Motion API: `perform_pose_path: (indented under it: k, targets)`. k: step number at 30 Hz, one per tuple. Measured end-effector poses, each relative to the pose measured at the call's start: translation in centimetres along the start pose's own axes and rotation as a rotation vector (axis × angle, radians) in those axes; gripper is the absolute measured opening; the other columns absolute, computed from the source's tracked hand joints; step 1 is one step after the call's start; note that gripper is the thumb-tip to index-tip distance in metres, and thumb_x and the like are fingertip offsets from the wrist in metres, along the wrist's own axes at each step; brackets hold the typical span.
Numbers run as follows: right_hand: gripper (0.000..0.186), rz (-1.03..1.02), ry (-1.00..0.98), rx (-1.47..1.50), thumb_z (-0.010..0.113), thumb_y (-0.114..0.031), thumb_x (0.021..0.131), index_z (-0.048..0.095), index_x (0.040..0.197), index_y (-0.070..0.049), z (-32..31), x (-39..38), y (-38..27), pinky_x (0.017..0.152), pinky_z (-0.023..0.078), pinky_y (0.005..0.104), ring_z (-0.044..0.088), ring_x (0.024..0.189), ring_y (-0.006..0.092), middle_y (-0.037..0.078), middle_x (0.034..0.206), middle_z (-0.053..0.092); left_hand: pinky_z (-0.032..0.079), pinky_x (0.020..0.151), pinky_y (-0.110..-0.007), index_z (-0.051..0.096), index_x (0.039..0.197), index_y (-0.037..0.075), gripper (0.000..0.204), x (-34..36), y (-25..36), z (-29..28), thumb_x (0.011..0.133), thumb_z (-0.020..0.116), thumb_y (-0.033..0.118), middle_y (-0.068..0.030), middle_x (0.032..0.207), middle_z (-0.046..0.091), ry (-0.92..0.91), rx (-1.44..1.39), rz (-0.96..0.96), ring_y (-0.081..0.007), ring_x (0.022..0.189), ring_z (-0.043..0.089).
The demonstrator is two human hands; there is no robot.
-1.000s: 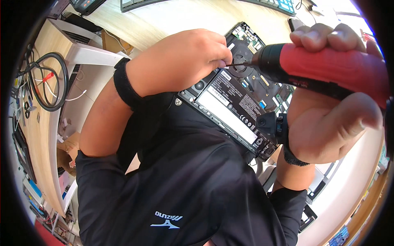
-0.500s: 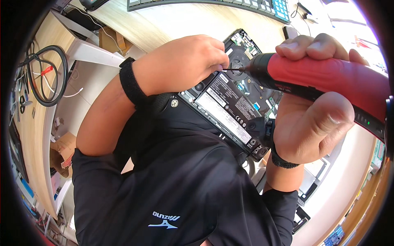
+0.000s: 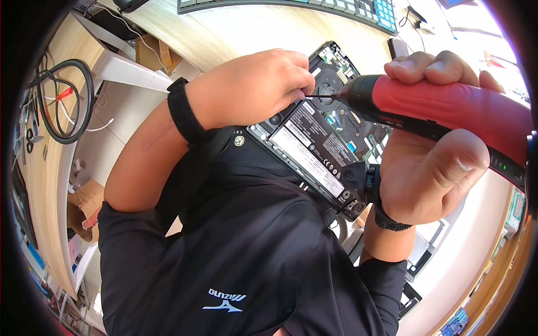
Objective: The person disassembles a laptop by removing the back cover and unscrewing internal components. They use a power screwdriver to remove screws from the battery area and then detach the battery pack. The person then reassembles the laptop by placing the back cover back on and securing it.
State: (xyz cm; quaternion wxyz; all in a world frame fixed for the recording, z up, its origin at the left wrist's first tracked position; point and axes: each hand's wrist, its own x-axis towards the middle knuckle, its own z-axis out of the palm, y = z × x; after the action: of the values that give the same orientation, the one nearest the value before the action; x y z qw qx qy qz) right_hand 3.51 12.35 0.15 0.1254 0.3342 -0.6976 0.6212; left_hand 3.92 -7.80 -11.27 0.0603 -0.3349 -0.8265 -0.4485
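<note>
A desk (image 3: 235,33) is peeking past the laptop (image 3: 314,145). Over the laptop, work is staying put: left hand (image 3: 258,89) pinching tight by the bit (image 3: 322,96), what's inside I can't tell; right hand (image 3: 417,178) hugging the red driver (image 3: 448,103).

there are two hands (image 3: 263,84) (image 3: 420,179), two black wristbands (image 3: 184,115) (image 3: 388,222), one red electric screwdriver (image 3: 443,101), one opened laptop (image 3: 319,143) and one keyboard (image 3: 330,9).

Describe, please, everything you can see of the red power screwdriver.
The red power screwdriver has a rounded, plastic-looking body, a black nose and a black underside with a small green light. Its thin dark bit points to picture left, over the opened laptop. The right hand holds it, fingers over its top. The bit's tip ends by the left hand; whether they touch is unclear.
</note>
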Motion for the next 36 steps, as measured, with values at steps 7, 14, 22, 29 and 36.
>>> perform_pose_path:
  k: [7,14,22,29,36]
  targets:
    - [0.073,0.004,-0.01,0.081,0.055,-0.056,0.104,0.038,0.153,-0.004,-0.6,0.3,0.3,0.103,0.051,0.0553,0.063,0.111,0.0369,0.021,0.126,0.057,0.05,0.085,-0.042,0.064,0.1,0.0,0.01,0.0,-0.1,0.4,0.091,0.068,0.003,-0.0139,0.097,0.06,0.018,0.012,-0.003,-0.0353,0.094,0.062]
    - [0.072,0.024,0.012,0.124,0.054,-0.055,0.105,0.038,0.154,-0.004,-0.9,0.3,0.5,0.105,0.05,0.0566,0.062,0.113,0.0374,0.021,0.129,0.057,0.05,0.083,-0.042,0.063,0.097,0.0,0.01,0.1,-0.2,0.4,0.09,0.069,0.005,-0.0137,0.096,0.059,0.004,0.009,-0.006,-0.0351,0.092,0.061]
    - [0.073,-0.012,-0.064,0.213,0.053,-0.055,0.105,0.038,0.154,-0.003,-1.9,0.3,1.1,0.105,0.049,0.0562,0.062,0.114,0.0377,0.021,0.13,0.057,0.049,0.084,-0.043,0.063,0.097,0.0,0.01,0.2,-0.2,0.4,0.091,0.068,0.007,-0.0136,0.096,0.059,0.002,0.031,-0.007,-0.0349,0.092,0.06]
    - [0.069,0.056,0.057,0.176,0.054,-0.051,0.107,0.039,0.153,-0.002,-0.8,0.2,0.3,0.105,0.049,0.0563,0.062,0.114,0.0384,0.022,0.13,0.057,0.049,0.083,-0.043,0.062,0.095,0.0,0.011,0.2,-0.2,0.6,0.091,0.069,0.008,-0.0136,0.095,0.058,0.003,0.046,-0.011,-0.0349,0.092,0.06]
    - [0.067,0.081,0.063,0.338,0.055,-0.051,0.106,0.042,0.15,-0.003,-3.3,0.2,0.6,0.11,0.044,0.0597,0.059,0.119,0.0378,0.023,0.133,0.056,0.049,0.082,-0.043,0.061,0.094,0.001,0.013,0.7,0.3,0.2,0.09,0.071,0.008,-0.0133,0.091,0.057,-0.058,0.092,-0.05,-0.0345,0.09,0.06]
